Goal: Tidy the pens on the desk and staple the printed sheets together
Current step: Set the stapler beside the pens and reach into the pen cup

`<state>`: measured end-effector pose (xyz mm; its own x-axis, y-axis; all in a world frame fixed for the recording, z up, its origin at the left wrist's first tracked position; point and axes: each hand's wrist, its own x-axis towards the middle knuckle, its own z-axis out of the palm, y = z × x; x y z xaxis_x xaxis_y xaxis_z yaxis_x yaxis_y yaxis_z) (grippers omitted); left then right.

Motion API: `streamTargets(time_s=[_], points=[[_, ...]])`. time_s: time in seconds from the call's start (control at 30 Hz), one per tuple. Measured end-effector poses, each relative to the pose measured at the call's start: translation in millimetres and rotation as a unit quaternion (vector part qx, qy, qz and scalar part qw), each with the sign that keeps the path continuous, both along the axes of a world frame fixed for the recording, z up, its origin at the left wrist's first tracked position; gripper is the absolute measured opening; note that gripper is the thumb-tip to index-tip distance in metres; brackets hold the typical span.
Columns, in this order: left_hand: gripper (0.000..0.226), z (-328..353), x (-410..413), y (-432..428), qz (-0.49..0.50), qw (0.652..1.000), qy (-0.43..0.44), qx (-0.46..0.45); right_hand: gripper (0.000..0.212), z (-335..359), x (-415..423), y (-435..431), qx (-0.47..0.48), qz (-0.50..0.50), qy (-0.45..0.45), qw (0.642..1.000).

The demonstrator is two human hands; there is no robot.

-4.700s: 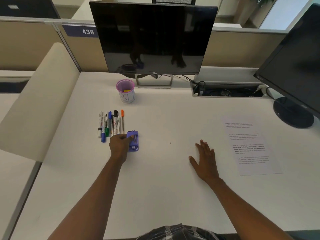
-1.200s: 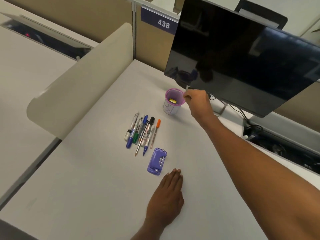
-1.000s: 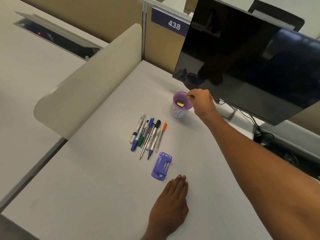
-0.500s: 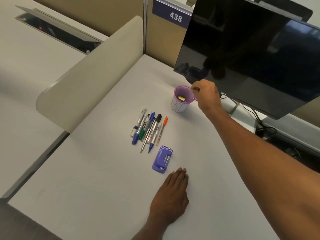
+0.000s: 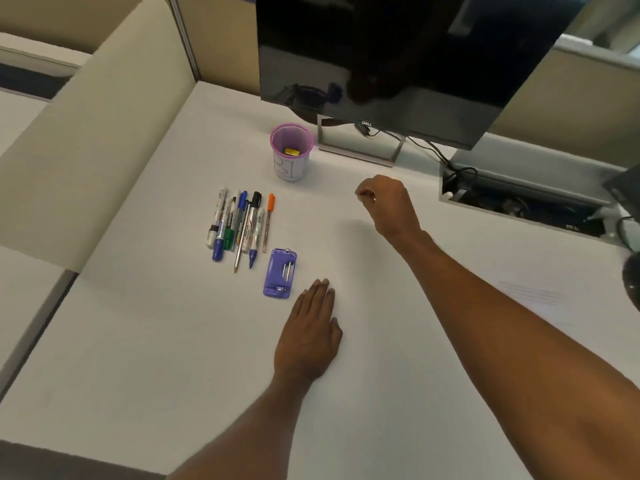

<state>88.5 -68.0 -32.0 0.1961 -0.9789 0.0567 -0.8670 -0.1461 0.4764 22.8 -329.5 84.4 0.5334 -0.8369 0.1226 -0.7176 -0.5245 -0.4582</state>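
While left hand (image 5: 309, 332) lies flat beside stapler (image 5: 280, 273), right hand (image 5: 382, 199) fingers curled, holding unclear

The left hand (image 5: 308, 330) lies flat on the worktop (image 5: 156, 341) just beside the purple stapler (image 5: 280, 273); the right hand (image 5: 384, 202) hovers loosely curled right of the pen cup (image 5: 292, 152).

Two bare forearms, no sleeves; left grip (image 5: 309, 329), right grip (image 5: 382, 199), ungloved.
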Motion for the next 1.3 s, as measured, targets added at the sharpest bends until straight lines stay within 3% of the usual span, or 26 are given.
streamTargets(time_s=[0.33,0.67,0.93,1.3], points=[[0.059,7,-2,2,0.009,0.999,0.001,0.034,0.011,-47,-87,61,0.093,-0.080,-0.029,0.992],[0.060,13,-4,3,0.014,0.998,-0.002,0.057,0.018,-84,-88,117,0.133,-0.008,-0.070,0.989],[0.060,10,-5,3,0.011,0.999,0.000,0.050,0.021,-96,-78,135,0.106,-0.036,-0.070,0.991],[0.064,6,-3,3,0.001,0.998,0.007,0.064,0.005,-98,-67,144,0.074,-0.088,-0.072,0.991]])
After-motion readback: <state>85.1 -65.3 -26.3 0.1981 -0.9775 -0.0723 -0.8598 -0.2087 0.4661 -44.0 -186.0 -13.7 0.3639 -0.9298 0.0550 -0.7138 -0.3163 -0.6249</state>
